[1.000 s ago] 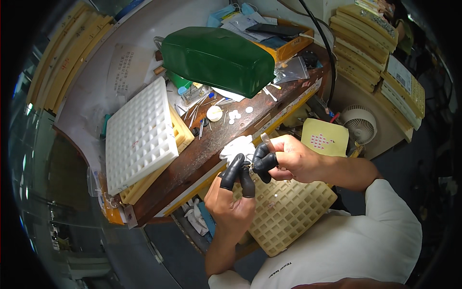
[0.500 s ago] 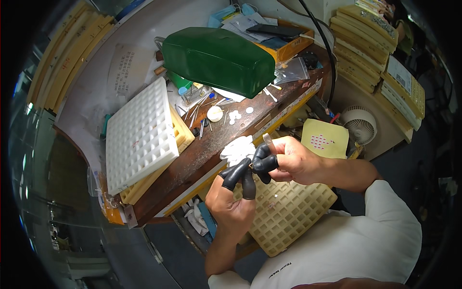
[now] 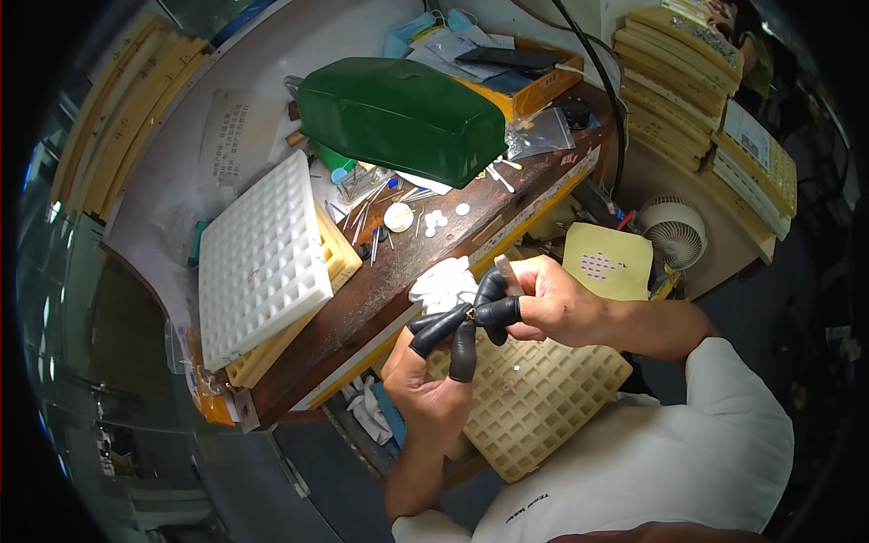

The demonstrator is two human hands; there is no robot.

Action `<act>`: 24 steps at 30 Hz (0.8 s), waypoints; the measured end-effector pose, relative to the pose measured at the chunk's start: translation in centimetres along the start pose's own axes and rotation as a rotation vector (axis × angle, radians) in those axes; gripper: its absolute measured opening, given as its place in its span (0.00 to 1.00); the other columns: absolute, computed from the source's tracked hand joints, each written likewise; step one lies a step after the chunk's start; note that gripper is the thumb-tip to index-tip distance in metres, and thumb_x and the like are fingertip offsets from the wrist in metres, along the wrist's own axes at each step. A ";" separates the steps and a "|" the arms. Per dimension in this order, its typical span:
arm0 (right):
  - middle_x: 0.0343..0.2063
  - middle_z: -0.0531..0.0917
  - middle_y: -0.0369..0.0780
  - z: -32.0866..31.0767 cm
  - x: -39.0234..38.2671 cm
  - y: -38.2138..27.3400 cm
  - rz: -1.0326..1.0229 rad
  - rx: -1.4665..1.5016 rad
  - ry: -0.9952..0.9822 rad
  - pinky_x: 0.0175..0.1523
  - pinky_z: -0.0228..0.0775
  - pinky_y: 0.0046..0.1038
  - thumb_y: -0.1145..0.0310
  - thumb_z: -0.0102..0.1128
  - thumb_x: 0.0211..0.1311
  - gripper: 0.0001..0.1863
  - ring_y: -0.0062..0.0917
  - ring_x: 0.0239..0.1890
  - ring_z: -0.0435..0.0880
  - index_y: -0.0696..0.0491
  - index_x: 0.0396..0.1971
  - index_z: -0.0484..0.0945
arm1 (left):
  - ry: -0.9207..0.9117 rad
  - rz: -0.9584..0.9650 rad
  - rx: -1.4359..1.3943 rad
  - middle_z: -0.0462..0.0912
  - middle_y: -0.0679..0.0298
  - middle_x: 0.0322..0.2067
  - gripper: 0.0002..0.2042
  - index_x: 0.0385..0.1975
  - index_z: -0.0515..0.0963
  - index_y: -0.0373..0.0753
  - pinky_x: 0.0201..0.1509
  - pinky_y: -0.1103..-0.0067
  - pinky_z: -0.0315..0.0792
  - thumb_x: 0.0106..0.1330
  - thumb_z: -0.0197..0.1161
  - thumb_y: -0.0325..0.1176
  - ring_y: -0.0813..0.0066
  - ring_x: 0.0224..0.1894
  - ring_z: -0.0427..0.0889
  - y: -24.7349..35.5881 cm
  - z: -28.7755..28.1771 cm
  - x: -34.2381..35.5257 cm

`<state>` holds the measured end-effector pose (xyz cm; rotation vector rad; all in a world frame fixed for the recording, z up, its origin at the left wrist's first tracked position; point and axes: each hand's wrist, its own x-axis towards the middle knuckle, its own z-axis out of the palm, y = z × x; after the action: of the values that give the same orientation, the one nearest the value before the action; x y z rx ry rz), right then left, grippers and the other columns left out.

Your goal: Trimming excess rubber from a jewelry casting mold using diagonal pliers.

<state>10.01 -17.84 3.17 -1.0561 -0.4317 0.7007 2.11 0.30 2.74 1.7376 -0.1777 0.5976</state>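
Note:
Black finger cots cover several fingertips of both hands. My left hand (image 3: 433, 380) is closed, its thumb and fingers pinching a tiny gold-coloured piece (image 3: 470, 314). From the other side my right hand (image 3: 557, 303) pinches the same piece between cot-covered fingertips. The piece is too small to tell its exact kind. Just beyond the fingertips lies a crumpled white cloth (image 3: 441, 282), touching or close behind them. Below both hands is a yellowish tray with square pockets (image 3: 552, 412), with a few tiny items on it.
A dark green lamp hood (image 3: 398, 118) overhangs the brown wooden bench (image 3: 362, 308). A white pocketed tray (image 3: 262, 262) leans at the left. Thin tools, cotton swabs and white discs (image 3: 435, 220) lie beneath the hood. Right are a yellow pad (image 3: 602, 262), small fan (image 3: 672, 231) and stacked trays (image 3: 674, 90).
The view has shifted slightly. Both hands stay together on the tiny piece, which shows a little more between the fingertips; the left fingers have turned slightly.

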 end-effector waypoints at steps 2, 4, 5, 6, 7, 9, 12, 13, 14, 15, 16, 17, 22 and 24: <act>0.18 0.74 0.30 0.1 -0.1 -0.1 -0.007 -0.041 -0.010 0.21 0.53 0.17 0.67 0.62 0.68 0.08 0.09 0.16 0.64 0.56 0.33 0.78 | -0.003 -0.043 -0.033 0.85 0.61 0.35 0.10 0.42 0.84 0.31 0.43 0.81 0.74 0.61 0.68 0.20 0.77 0.36 0.82 0.0 -0.1 -0.2; 0.18 0.74 0.30 0.0 -0.2 -0.1 -0.009 -0.044 -0.006 0.21 0.53 0.17 0.67 0.62 0.68 0.08 0.09 0.16 0.64 0.56 0.33 0.78 | -0.007 -0.064 -0.055 0.85 0.61 0.35 0.10 0.42 0.84 0.31 0.44 0.81 0.75 0.61 0.68 0.19 0.77 0.37 0.82 0.2 0.0 -0.2; 0.18 0.74 0.30 0.0 -0.2 -0.1 -0.010 -0.047 -0.006 0.21 0.53 0.17 0.67 0.62 0.68 0.08 0.09 0.16 0.64 0.56 0.33 0.78 | -0.007 -0.087 -0.075 0.85 0.61 0.36 0.10 0.42 0.84 0.31 0.45 0.81 0.75 0.61 0.68 0.19 0.78 0.38 0.82 0.2 0.0 -0.2; 0.18 0.74 0.30 0.0 -0.2 -0.1 -0.010 -0.047 -0.007 0.21 0.53 0.17 0.67 0.62 0.68 0.08 0.09 0.16 0.64 0.56 0.33 0.78 | -0.007 -0.086 -0.074 0.85 0.61 0.36 0.10 0.42 0.84 0.31 0.45 0.81 0.75 0.61 0.68 0.19 0.78 0.38 0.82 0.2 0.0 -0.2; 0.17 0.74 0.30 -0.1 -0.2 -0.1 -0.012 -0.044 -0.007 0.21 0.53 0.17 0.67 0.61 0.68 0.08 0.09 0.16 0.64 0.57 0.33 0.78 | -0.007 -0.085 -0.076 0.85 0.61 0.36 0.10 0.42 0.84 0.31 0.45 0.81 0.75 0.61 0.68 0.19 0.78 0.38 0.82 0.1 0.0 -0.2; 0.17 0.73 0.30 -0.1 -0.1 -0.1 -0.014 -0.042 -0.006 0.21 0.53 0.17 0.67 0.61 0.68 0.09 0.09 0.16 0.64 0.57 0.33 0.78 | -0.007 -0.082 -0.077 0.85 0.61 0.36 0.10 0.42 0.84 0.31 0.46 0.81 0.75 0.62 0.68 0.19 0.78 0.39 0.82 0.1 0.1 -0.1; 0.17 0.73 0.30 0.2 -0.1 -0.4 -0.018 -0.028 -0.009 0.22 0.53 0.17 0.67 0.61 0.68 0.09 0.09 0.16 0.64 0.57 0.33 0.78 | -0.004 -0.075 -0.069 0.85 0.61 0.36 0.10 0.43 0.84 0.31 0.46 0.81 0.75 0.62 0.68 0.19 0.78 0.38 0.82 0.1 0.0 -0.1; 0.17 0.73 0.30 0.3 -0.2 -0.5 -0.009 -0.024 -0.003 0.22 0.53 0.17 0.67 0.61 0.68 0.08 0.09 0.16 0.64 0.57 0.33 0.78 | -0.006 -0.078 -0.070 0.85 0.61 0.36 0.10 0.43 0.84 0.31 0.46 0.82 0.75 0.62 0.68 0.19 0.78 0.38 0.82 0.0 -0.1 -0.2; 0.17 0.73 0.30 0.4 -0.2 -0.5 -0.001 -0.020 0.004 0.22 0.53 0.17 0.67 0.61 0.68 0.08 0.09 0.16 0.64 0.57 0.33 0.78 | -0.009 -0.083 -0.071 0.85 0.62 0.36 0.10 0.43 0.84 0.31 0.46 0.82 0.75 0.62 0.69 0.19 0.78 0.38 0.82 -0.1 -0.1 -0.3; 0.17 0.73 0.30 0.4 -0.2 -0.5 -0.001 -0.020 0.004 0.22 0.53 0.17 0.67 0.61 0.68 0.08 0.09 0.16 0.64 0.57 0.33 0.78 | -0.009 -0.083 -0.071 0.85 0.62 0.36 0.10 0.43 0.84 0.31 0.46 0.82 0.75 0.62 0.69 0.19 0.78 0.38 0.82 -0.1 -0.2 -0.3; 0.17 0.73 0.30 0.5 -0.2 -0.5 -0.005 -0.015 -0.002 0.22 0.53 0.17 0.67 0.61 0.68 0.08 0.09 0.16 0.64 0.57 0.33 0.78 | -0.008 -0.089 -0.074 0.85 0.61 0.36 0.10 0.43 0.84 0.31 0.46 0.82 0.75 0.62 0.68 0.19 0.78 0.38 0.82 0.0 -0.2 -0.4; 0.17 0.74 0.31 0.5 -0.3 -0.5 -0.010 -0.010 -0.004 0.22 0.53 0.17 0.67 0.60 0.68 0.08 0.09 0.16 0.64 0.56 0.33 0.78 | -0.012 -0.094 -0.079 0.85 0.61 0.36 0.10 0.42 0.84 0.30 0.46 0.82 0.75 0.62 0.68 0.19 0.78 0.38 0.82 0.0 -0.1 -0.4; 0.25 0.81 0.37 0.6 -0.9 -0.3 0.016 0.007 0.006 0.22 0.54 0.17 0.70 0.61 0.66 0.06 0.09 0.18 0.66 0.57 0.35 0.79 | 0.013 -0.101 -0.147 0.83 0.62 0.35 0.08 0.41 0.83 0.28 0.45 0.82 0.74 0.62 0.67 0.19 0.79 0.38 0.81 0.2 0.3 -0.6; 0.24 0.80 0.35 0.5 -1.3 0.1 -0.001 0.016 -0.009 0.22 0.53 0.17 0.71 0.61 0.66 0.05 0.09 0.18 0.65 0.57 0.35 0.78 | -0.020 -0.077 -0.185 0.81 0.62 0.37 0.08 0.42 0.82 0.27 0.46 0.83 0.72 0.63 0.67 0.18 0.78 0.39 0.80 0.2 0.2 -0.9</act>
<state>8.73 -18.45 3.25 -1.0376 -0.4333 0.7077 1.32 -0.15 2.47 1.5645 -0.1740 0.4922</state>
